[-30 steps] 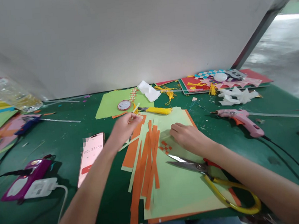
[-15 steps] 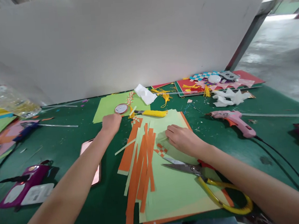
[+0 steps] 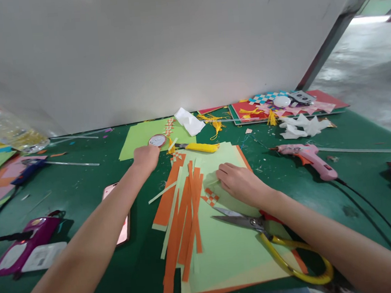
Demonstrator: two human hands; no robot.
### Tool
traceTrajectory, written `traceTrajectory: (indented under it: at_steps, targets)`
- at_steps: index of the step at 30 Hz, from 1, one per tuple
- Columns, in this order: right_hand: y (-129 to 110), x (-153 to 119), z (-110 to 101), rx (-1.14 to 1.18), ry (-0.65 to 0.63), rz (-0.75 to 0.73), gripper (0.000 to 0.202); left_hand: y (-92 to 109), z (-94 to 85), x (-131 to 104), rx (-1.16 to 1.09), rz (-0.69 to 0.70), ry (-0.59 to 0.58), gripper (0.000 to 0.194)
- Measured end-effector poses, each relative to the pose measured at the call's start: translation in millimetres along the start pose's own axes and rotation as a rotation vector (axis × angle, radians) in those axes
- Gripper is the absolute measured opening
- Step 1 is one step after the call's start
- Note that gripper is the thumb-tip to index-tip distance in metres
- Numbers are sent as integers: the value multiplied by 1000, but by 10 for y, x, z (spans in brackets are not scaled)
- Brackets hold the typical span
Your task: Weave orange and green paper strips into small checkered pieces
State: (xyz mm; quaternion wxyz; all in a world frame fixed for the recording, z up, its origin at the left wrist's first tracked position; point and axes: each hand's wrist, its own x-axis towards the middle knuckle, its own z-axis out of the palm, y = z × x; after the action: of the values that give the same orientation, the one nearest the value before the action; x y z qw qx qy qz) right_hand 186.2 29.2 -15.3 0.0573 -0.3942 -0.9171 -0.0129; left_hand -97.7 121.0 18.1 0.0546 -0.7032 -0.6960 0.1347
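A right hand [image 3: 236, 181] rests curled on pale green sheets [image 3: 239, 256] on the worktop [image 3: 144, 269], a left hand [image 3: 147, 159] curled beside a round disc [image 3: 157, 140], any pinch indiscernible; the paper looks light, easily creased, best held by its edges.

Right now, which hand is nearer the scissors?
Right. The right hand is just beyond the scissors, over light green paper; the left hand is farther off, to their left, near the round red-rimmed disc.
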Motion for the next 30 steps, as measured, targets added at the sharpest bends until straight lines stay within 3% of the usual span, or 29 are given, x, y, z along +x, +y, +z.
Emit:
traceTrajectory:
  at_steps: [6, 12, 16, 21, 26, 30]
  targets:
    - [12, -3, 21, 3, 6, 1, 13, -41, 21, -28, -11, -20, 55, 29]
    - [7, 0, 50, -12, 17, 2, 13, 45, -119, 3, -83, -45, 209, 44]
    - [7, 4, 42, -19, 18, 2, 14, 200, -203, 187, -154, 73, 162, 33]
    - [14, 3, 46, -19, 21, 5, 15, 301, -178, 428, -154, 69, 27, 21]
    - [14, 2, 56, -14, 16, 4, 14, 310, -134, 511, -117, 45, -72, 32]
    - [11, 3, 53, -14, 18, 9, 14, 344, -138, 499, -87, 40, -87, 35]
